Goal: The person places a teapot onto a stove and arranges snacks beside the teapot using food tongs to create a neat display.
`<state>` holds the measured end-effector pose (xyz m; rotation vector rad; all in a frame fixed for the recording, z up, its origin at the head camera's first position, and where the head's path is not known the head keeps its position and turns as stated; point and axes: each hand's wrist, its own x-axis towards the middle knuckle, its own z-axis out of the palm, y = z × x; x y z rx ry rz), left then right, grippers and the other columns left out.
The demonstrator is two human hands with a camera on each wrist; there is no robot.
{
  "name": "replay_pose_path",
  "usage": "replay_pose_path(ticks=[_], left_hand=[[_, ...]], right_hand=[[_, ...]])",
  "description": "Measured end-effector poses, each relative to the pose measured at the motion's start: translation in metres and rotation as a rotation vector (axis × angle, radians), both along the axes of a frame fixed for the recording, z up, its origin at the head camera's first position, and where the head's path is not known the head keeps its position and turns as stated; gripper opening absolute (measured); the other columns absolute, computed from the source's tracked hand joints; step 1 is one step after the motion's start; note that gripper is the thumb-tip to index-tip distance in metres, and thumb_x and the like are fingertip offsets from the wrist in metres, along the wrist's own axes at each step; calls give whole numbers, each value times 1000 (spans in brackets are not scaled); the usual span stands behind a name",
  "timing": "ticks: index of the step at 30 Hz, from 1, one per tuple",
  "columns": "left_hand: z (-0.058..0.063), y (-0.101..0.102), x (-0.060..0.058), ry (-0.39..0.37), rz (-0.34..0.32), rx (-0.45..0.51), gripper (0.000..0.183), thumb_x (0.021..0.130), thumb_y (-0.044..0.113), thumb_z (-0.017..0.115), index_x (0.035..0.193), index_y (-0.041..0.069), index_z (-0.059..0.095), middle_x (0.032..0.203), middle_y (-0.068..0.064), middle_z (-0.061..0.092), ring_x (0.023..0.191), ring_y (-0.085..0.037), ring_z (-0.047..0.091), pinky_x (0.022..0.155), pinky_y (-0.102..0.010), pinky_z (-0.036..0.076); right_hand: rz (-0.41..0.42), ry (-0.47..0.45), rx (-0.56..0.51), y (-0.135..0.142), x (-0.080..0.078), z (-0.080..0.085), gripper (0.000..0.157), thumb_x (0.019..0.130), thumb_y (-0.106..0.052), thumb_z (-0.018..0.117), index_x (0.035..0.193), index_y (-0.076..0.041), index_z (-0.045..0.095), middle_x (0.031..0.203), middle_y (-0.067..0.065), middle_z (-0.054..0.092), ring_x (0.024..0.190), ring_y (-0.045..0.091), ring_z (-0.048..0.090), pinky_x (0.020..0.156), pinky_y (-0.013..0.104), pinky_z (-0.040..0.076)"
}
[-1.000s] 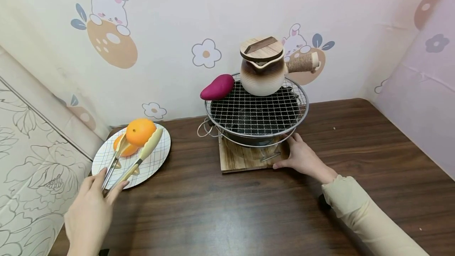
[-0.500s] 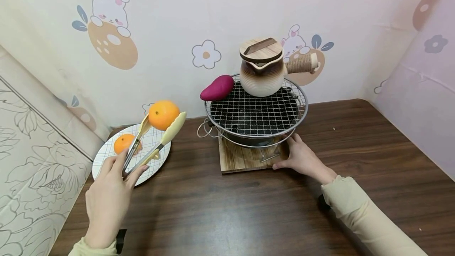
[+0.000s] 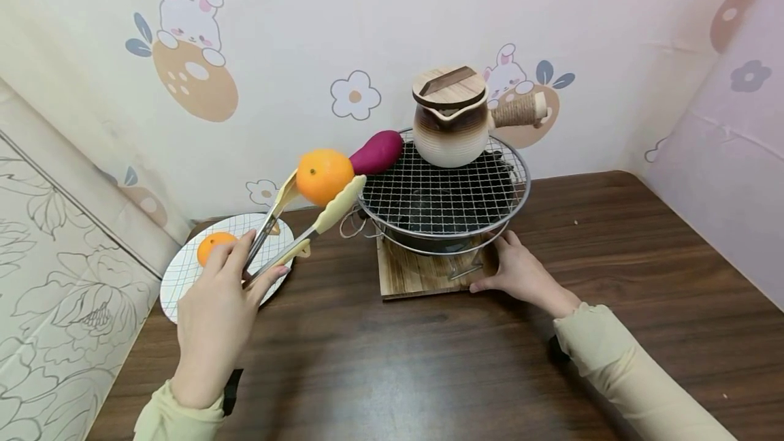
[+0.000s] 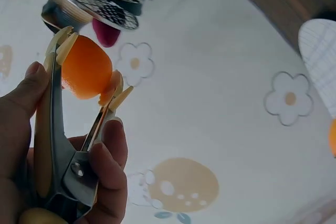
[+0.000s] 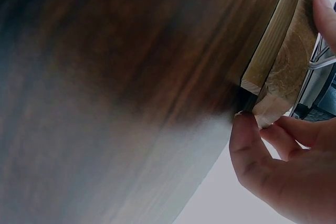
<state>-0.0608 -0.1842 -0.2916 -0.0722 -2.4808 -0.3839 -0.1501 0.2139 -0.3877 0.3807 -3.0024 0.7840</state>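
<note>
Between finger and thumb, my left hand (image 3: pixel 220 308) grips a pair of metal tongs (image 3: pixel 283 254) with cream-coloured tips. An orange (image 3: pixel 324 177) is held up between those tips, just left of the round wire grill (image 3: pixel 444 199), overlapping a magenta sweet-potato-shaped item (image 3: pixel 381 151) in the head view. A second orange (image 3: pixel 211 246) lies on the white checked plate (image 3: pixel 174 284), partly behind my left hand. At the grill's base, my right hand (image 3: pixel 527 271) holds the right front corner of the wooden board (image 3: pixel 416 276); the right wrist view shows thumb and fingers around the board's edge (image 5: pixel 278 85).
A lidded clay pot (image 3: pixel 452 136) with a rope-wrapped side handle stands on the back of the grill mesh. A thin wire loop (image 3: pixel 350 224) sticks out at the grill's left. The patterned wall (image 3: pixel 294 33) rises right behind the dark wooden table (image 3: pixel 367 359).
My left hand has carried the orange in the tongs up off the plate and rightward to the grill's left side. My right hand stays in place on the board.
</note>
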Motion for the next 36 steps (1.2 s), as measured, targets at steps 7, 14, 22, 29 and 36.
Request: replay_pose_path(ticks=[7,14,22,29,36], left_hand=[[6,16,-7,9,-61,-21,68,74,42,77,131,12,60,100,-8,61,59,-20,55,42,-32,34],[11,30,-11,-4,-99,-55,69,74,45,76,133,13,58,105,-8,63,59,-19,53,42,-30,34],[23,45,-21,-58,-141,-112,69,77,50,73,133,12,59,110,-4,64,65,-20,60,42,-31,36],[29,55,-27,-100,-166,-133,67,79,52,71,132,12,59,111,-5,65,69,-21,64,43,-28,36],[34,61,-32,-127,-173,-152,66,80,53,70,130,11,60,112,-5,65,67,-21,64,43,-27,36]], right_hand=[[-2,-8,-5,0,0,0,114,61,-45,88,144,10,31,145,36,29,120,51,49,93,57,46],[0,-9,-4,-1,-1,-1,114,62,-44,88,144,10,31,145,37,30,119,50,50,92,56,47],[-8,-7,0,0,0,-1,114,61,-45,88,144,10,32,144,36,31,118,51,51,93,56,47],[-10,-17,-11,-1,0,-2,114,62,-42,88,145,10,30,143,36,31,119,50,50,94,56,46],[-8,-29,-3,0,-1,-2,116,62,-44,88,146,10,28,140,36,33,118,50,50,93,56,47]])
